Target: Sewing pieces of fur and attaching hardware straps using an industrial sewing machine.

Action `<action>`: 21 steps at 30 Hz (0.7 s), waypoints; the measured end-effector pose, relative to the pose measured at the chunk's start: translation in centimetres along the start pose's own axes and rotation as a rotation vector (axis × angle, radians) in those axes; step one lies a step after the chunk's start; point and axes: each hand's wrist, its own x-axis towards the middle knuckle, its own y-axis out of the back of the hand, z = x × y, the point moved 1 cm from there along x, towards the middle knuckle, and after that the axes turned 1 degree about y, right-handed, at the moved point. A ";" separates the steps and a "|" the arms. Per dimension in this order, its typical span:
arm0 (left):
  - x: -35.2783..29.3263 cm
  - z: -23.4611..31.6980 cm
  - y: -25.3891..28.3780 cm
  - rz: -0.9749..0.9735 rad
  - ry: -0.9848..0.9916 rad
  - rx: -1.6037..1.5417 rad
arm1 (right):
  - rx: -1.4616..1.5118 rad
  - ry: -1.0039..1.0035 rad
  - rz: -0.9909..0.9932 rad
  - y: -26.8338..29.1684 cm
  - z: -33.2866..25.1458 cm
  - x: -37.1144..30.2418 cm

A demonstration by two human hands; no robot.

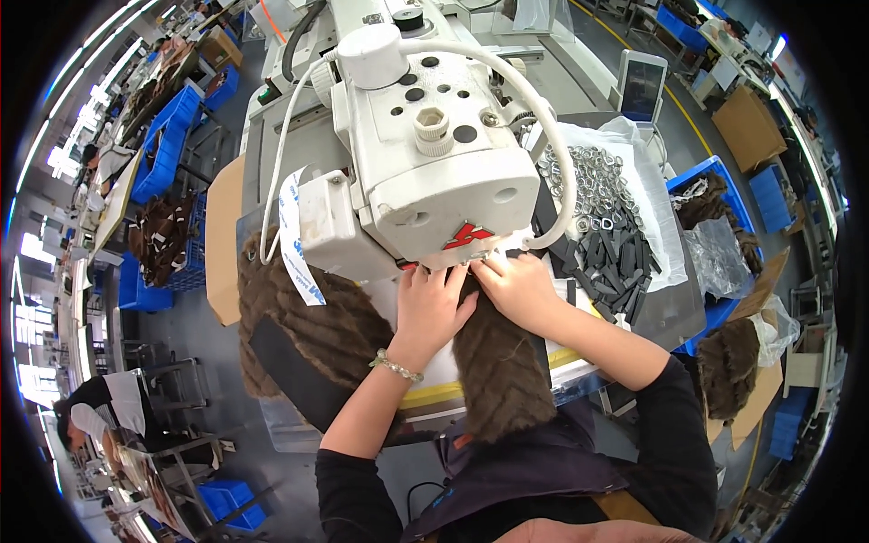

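over my feed, a big white sewing machine [444,185] fills the upper middle, its head above the grey tabletop [677,317]. a wide brown fur piece [330,303] lies to the left, with a black panel [291,364] on it. i see both forearms slanting inward, the left forearm [369,407] from lower left, the right forearm [615,348] from lower right. a brown fur strip [502,376] runs from near the machine head down to the tabletop's near edge. the hands are close together at its far end: the left hand [428,308] palm down, fingers forward, thumb toward the strip; the right hand [518,288] over its right edge. fingertips are partly hidden, so i can't tell if they're pinching. rightward i have black strips [615,271] in a heap, then small metal rings [593,185].
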 end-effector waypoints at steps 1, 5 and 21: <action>0.1 0.0 0.0 -0.001 0.001 0.002 | -0.047 -0.006 -0.060 0.4 -0.4 -0.4; 0.3 0.0 -0.1 0.003 0.000 0.012 | -0.172 -0.023 -0.223 1.2 -1.8 -1.3; 0.0 -0.2 0.3 -0.046 -0.005 -0.048 | -0.226 -0.033 -0.249 0.6 -3.2 -1.1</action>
